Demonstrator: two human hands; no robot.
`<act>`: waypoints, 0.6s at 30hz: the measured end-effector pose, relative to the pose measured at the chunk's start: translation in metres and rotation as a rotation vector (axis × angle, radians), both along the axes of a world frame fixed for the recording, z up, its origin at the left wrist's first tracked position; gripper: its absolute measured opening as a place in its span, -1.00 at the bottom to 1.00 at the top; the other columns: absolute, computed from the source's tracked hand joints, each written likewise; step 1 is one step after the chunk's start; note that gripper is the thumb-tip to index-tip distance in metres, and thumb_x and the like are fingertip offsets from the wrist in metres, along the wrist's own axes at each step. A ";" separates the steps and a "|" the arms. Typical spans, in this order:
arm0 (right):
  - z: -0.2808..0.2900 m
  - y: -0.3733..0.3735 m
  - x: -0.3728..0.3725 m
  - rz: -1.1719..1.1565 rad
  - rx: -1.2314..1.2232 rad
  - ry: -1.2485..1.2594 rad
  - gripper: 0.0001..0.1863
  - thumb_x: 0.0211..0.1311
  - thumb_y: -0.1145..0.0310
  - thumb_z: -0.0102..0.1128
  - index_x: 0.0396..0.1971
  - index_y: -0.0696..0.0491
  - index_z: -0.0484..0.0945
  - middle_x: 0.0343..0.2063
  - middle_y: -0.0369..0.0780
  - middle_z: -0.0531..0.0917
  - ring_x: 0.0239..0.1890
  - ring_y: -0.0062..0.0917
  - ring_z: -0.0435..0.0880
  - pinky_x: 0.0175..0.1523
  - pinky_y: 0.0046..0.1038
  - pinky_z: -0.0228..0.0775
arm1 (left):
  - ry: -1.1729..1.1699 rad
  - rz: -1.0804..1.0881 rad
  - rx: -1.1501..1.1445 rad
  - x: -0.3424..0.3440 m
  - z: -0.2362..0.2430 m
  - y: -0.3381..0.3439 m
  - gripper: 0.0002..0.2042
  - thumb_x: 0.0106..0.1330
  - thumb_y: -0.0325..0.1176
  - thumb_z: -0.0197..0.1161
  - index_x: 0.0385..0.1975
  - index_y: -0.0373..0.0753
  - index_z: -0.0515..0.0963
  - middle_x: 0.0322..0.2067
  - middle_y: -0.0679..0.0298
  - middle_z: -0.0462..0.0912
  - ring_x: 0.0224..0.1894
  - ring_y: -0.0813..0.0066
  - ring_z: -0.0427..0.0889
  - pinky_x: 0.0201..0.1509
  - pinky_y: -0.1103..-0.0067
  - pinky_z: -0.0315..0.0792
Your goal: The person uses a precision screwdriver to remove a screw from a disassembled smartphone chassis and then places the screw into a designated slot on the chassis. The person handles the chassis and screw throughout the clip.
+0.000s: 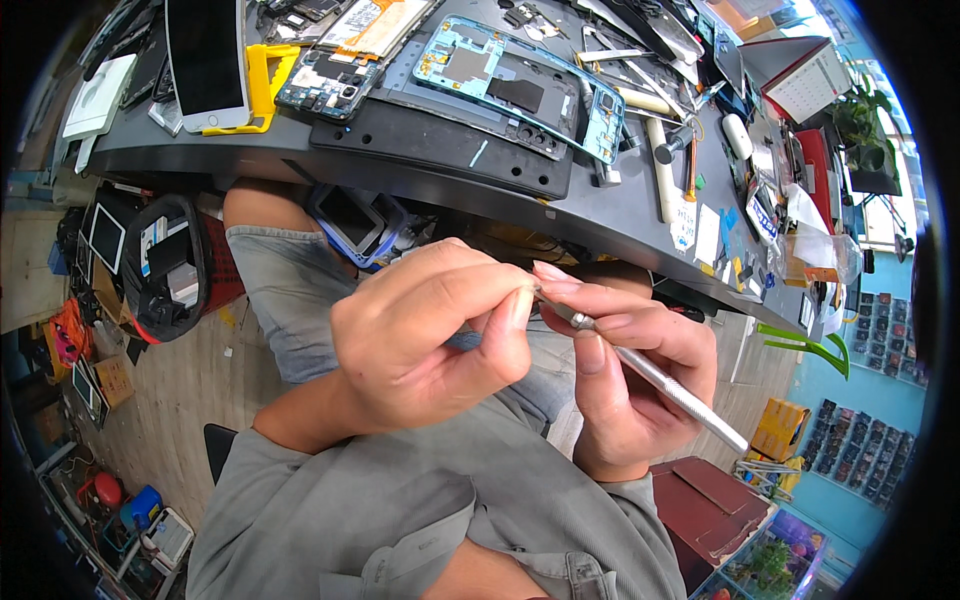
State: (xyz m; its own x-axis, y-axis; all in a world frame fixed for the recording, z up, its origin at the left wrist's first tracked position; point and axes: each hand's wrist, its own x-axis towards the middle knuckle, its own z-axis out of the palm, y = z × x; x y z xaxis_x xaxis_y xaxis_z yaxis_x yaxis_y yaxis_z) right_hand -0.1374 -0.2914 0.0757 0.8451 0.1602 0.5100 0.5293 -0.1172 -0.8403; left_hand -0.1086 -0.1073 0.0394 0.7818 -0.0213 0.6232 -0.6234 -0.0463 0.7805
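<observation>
We see one long dark-grey workbench with a smooth top (400, 165), bending across the upper part of the frame. At the left of the frame stands one round bin with a red patterned wall and a black lining (222, 265), several flat, device-like pieces inside. On the bench, at upper centre, lies one black, flat-faced slab (420, 145), in which we count at least three round holes.

At centre we see two bare hands. The left hand (430, 325) has its thumb and index finger pressed together in a narrow pinch; we cannot tell what, if anything, sits between them. The right hand (650, 365), just right of centre, holds a tool between its thumb and fingers.

At upper left, one white-edged tablet with a glossy dark screen (207, 60) leans against one bright yellow plastic holder (275, 75). Near upper centre, one light-blue phone frame (515, 75), rectangular with rounded corners, lies over the slab.

The tool is one slim silver metal rod with a knurled grip (680, 388); it slants from the pinched fingertips at centre toward the lower right, its front end partly hidden by fingers.
</observation>
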 end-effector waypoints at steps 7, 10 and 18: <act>-0.004 0.004 -0.006 -0.065 0.150 0.072 -0.78 0.49 0.66 0.31 -0.02 0.27 0.45 -0.10 0.34 0.77 0.07 0.18 0.84 0.11 0.03 0.85 | 0.030 -0.020 -0.008 -0.002 -0.001 0.000 -0.83 0.22 -0.72 0.42 -0.20 -0.44 0.74 -0.42 0.10 0.75 -0.49 0.36 0.70 -0.42 0.52 0.56; -0.004 0.002 -0.002 -0.024 0.104 0.034 -0.78 0.49 0.66 0.30 -0.02 0.27 0.45 -0.10 0.35 0.77 0.07 0.19 0.84 0.10 0.03 0.86 | -0.003 -0.019 -0.010 0.002 -0.001 0.000 -0.83 0.21 -0.72 0.43 -0.21 -0.44 0.74 -0.42 0.11 0.75 -0.49 0.36 0.69 -0.43 0.52 0.55; 0.000 0.003 -0.006 -0.073 0.059 0.075 -0.78 0.49 0.65 0.31 -0.03 0.27 0.45 -0.11 0.34 0.77 0.08 0.19 0.84 0.10 0.04 0.86 | 0.005 -0.010 -0.030 0.001 -0.004 -0.001 -0.84 0.22 -0.72 0.43 -0.22 -0.43 0.74 -0.42 0.12 0.75 -0.50 0.40 0.67 -0.45 0.54 0.52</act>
State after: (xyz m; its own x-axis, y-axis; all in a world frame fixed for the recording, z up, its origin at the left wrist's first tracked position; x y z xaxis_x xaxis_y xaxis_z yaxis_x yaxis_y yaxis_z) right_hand -0.1435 -0.2880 0.0758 0.8898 0.0686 0.4512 0.4562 -0.1019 -0.8840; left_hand -0.1075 -0.1084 0.0352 0.7846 -0.0108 0.6199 -0.6200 -0.0167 0.7844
